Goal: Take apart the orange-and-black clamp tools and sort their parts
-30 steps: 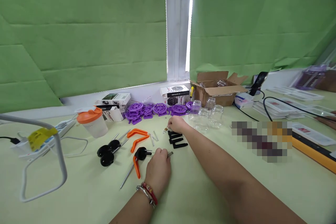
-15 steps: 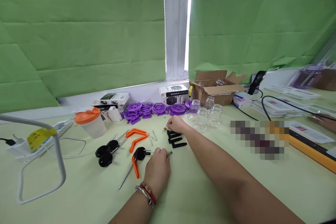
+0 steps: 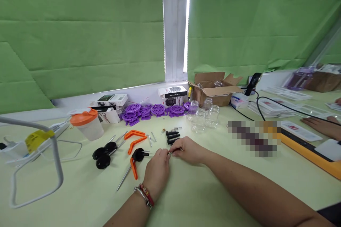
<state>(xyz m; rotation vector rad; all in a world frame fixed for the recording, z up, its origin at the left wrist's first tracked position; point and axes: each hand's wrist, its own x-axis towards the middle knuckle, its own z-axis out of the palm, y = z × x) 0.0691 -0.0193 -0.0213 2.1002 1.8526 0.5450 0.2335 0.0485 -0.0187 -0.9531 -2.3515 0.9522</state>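
My left hand [image 3: 157, 166] is closed on a small metal spring [image 3: 169, 153], mostly hidden by its fingers. Fingertips of my right hand [image 3: 186, 150] pinch at the spring's free end; whatever small piece they hold is too hidden to name. Just beyond lie several black plastic pieces [image 3: 173, 136], loose springs [image 3: 176, 128] and a tiny brass-coloured part [image 3: 163, 130]. To the left are orange angled handles [image 3: 135, 134], thin metal pins [image 3: 152, 137], and a black knob [image 3: 139, 154] with a metal rod lying by another orange handle.
More black knobs [image 3: 103, 161] with rods and an orange-lidded cup [image 3: 90, 127] sit left. Purple wheel-shaped parts [image 3: 158, 110], glass jars [image 3: 212, 116] and an opened cardboard box [image 3: 217, 95] line the back. Another person's hand [image 3: 323, 126] rests at far right, near a yellow-black bar [image 3: 309, 154].
My right hand has come back from the small parts behind the black pieces to meet my left hand at the spring. The left hand keeps its hold.
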